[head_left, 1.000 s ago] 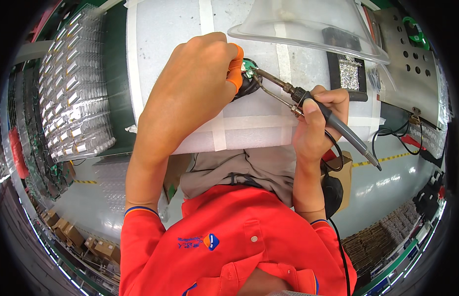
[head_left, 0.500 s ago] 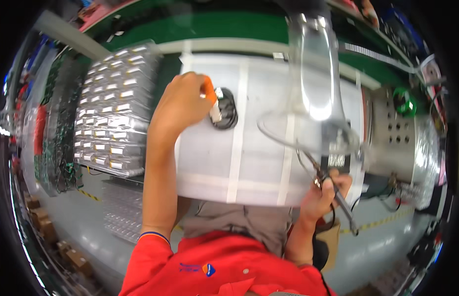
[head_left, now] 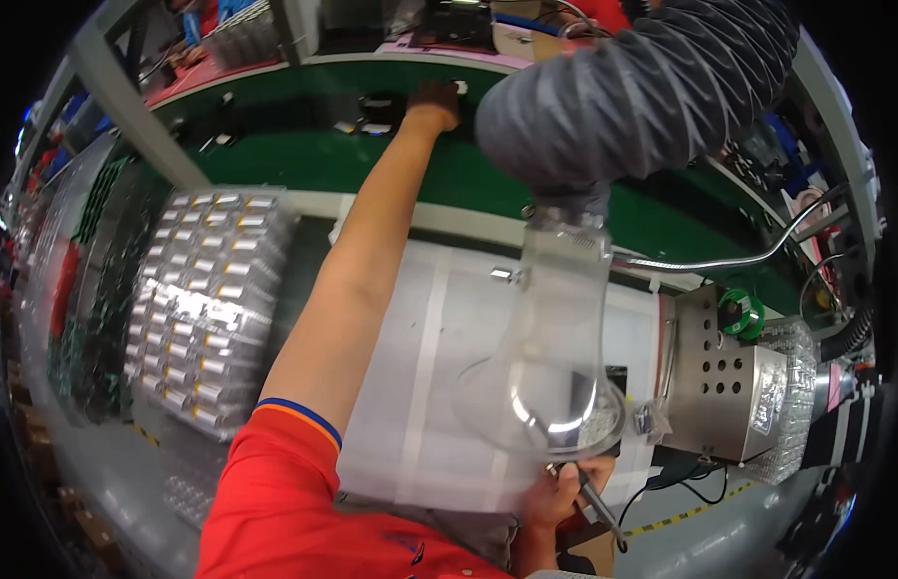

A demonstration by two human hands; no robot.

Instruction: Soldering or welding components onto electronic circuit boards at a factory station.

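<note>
My left arm stretches far forward over the green belt (head_left: 304,101). Out there my left hand (head_left: 435,101) is dark and its fingers do not show clearly. Against its right side is a small white piece (head_left: 461,88); whether the hand holds it cannot be made out. Low on the right, my right hand (head_left: 576,480) is closed around a grey soldering iron (head_left: 598,510) with a cord. The iron's front end lies behind the rim of a clear funnel-shaped fume hood (head_left: 562,309). Beneath is a white work mat (head_left: 468,309) with pale tape strips.
Stacked clear trays of small parts (head_left: 203,299) stand left. A ribbed grey duct (head_left: 642,96) hangs over the far right. A perforated metal box (head_left: 719,376) and a green spool (head_left: 741,314) are at right. Dark items (head_left: 377,111) lie on the belt. People work beyond it.
My left hand has moved from the mat forward to the belt. The black cable coil is gone from the mat. The view has shifted forward; my right hand still grips the soldering iron.
</note>
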